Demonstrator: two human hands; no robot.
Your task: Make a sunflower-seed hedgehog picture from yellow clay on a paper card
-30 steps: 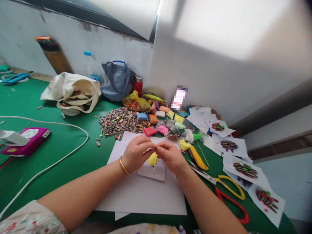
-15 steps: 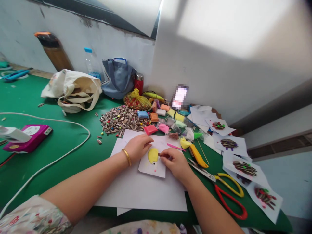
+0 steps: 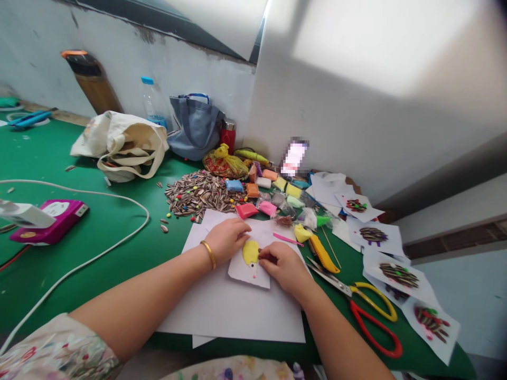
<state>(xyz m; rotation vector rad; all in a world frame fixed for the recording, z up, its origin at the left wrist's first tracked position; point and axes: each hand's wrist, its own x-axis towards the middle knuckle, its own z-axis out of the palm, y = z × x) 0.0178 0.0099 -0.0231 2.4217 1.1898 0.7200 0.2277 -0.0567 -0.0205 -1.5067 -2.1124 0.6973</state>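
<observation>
A small white card lies on larger white sheets. On it is a yellow clay shape with a white pointed face, one black eye and a pink dot, like a hedgehog. My left hand, a gold bangle at its wrist, rests on the card's upper left edge with fingers stretched out and a little bent. Thumb and forefinger of my right hand pinch a small dark sunflower seed against the right edge of the yellow clay. The fingers partly cover the seed.
Loose sunflower seeds are heaped behind the sheets, beside bagged coloured clay. Scissors, a yellow cutter and a pink tool lie right. Finished cards line the right edge; a white cable crosses the left.
The view has shifted slightly, so the scene sits a little to the right. Both hands keep nearly the same places, the seed still at the clay's edge.
</observation>
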